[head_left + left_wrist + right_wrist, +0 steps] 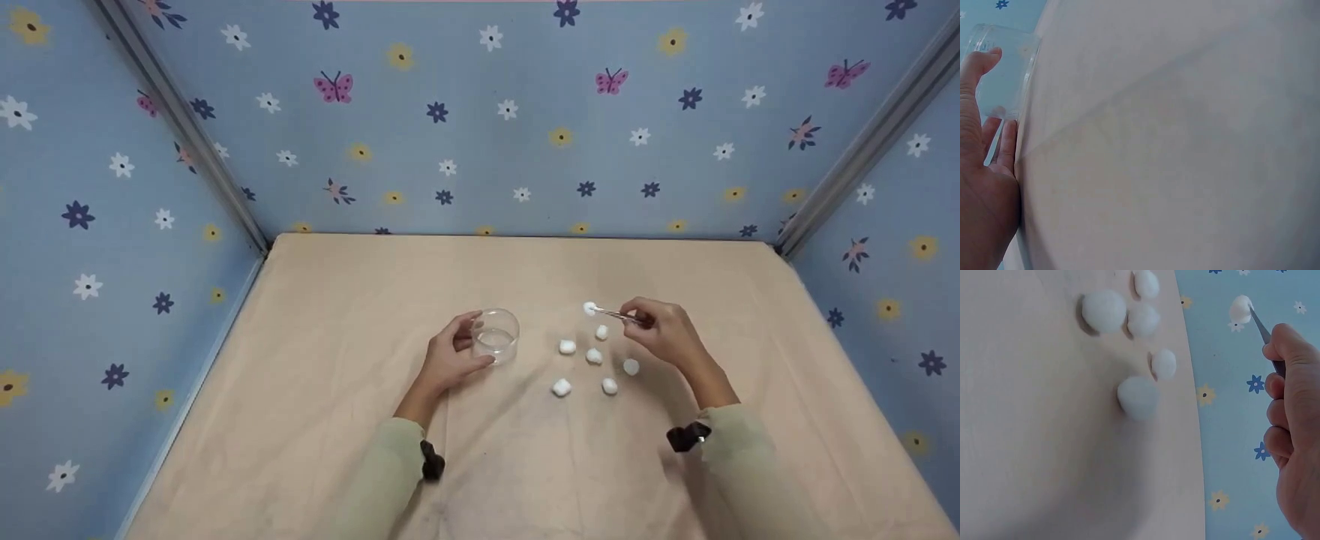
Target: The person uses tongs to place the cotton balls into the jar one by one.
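Note:
My left hand (pixel 456 358) grips a clear round plastic container (pixel 496 330), which stands upright on the cloth. In the left wrist view, the thumb of that hand (pixel 985 152) lies along one side of the container (pixel 1008 73) and fingers lie on the other. With my right hand (pixel 667 330) I pinch a pair of metal tweezers (pixel 616 313). A white cotton ball (pixel 590 308) is held at their tips, raised off the table in the right wrist view. Below and left of the tweezers lie several loose cotton balls (pixel 594 356).
A beige cloth (pixel 337 330) with creases covers the table. Blue patterned panels (pixel 480 135) rise at the back and both sides, with grey metal posts (pixel 187 135) at the corners. The loose cotton balls lie between my hands, right of the container.

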Demonstrator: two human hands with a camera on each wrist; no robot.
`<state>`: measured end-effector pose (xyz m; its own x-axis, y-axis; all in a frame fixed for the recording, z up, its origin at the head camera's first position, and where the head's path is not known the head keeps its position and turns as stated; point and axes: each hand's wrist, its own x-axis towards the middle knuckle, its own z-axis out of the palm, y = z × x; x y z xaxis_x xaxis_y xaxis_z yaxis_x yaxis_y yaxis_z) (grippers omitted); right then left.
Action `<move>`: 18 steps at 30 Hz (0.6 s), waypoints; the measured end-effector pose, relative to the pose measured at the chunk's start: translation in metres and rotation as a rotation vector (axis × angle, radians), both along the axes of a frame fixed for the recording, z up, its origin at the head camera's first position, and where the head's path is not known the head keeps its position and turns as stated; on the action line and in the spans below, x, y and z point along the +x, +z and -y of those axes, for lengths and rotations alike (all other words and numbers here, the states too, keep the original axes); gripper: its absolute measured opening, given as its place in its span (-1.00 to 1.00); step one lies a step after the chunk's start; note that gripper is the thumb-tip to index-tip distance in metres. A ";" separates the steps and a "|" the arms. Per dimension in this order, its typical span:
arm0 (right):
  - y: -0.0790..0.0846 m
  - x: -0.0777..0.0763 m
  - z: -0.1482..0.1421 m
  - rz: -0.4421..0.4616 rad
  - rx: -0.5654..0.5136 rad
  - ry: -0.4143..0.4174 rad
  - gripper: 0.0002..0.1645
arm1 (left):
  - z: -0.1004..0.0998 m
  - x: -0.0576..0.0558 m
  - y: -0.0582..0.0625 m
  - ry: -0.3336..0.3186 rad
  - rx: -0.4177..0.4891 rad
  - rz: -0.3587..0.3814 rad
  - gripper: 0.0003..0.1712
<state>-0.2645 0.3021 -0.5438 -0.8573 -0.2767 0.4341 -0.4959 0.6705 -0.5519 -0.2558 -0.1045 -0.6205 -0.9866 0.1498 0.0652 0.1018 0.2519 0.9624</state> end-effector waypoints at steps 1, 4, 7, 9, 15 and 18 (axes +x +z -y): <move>0.000 0.000 0.001 -0.004 -0.004 0.003 -0.79 | 0.000 0.000 0.000 0.001 -0.002 0.002 -0.04; 0.000 -0.001 0.006 -0.012 -0.016 0.008 -0.77 | 0.000 0.000 -0.001 0.004 0.001 -0.001 -0.04; 0.001 -0.001 0.011 -0.011 -0.023 0.013 -0.76 | 0.000 0.001 -0.001 0.004 0.010 -0.013 -0.05; 0.001 -0.002 0.014 -0.005 -0.026 0.018 -0.74 | 0.001 0.000 -0.002 0.003 0.012 -0.020 -0.05; 0.002 -0.003 0.023 0.000 -0.010 0.051 -0.80 | 0.000 0.001 0.000 -0.018 0.031 -0.013 -0.04; 0.002 -0.003 0.028 0.005 0.003 0.058 -0.83 | 0.001 0.001 0.002 -0.019 0.031 -0.011 -0.04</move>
<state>-0.2675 0.2745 -0.5417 -0.8420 -0.3275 0.4287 -0.5311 0.6426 -0.5523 -0.2546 -0.1050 -0.6188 -0.9827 0.1667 0.0807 0.1169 0.2203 0.9684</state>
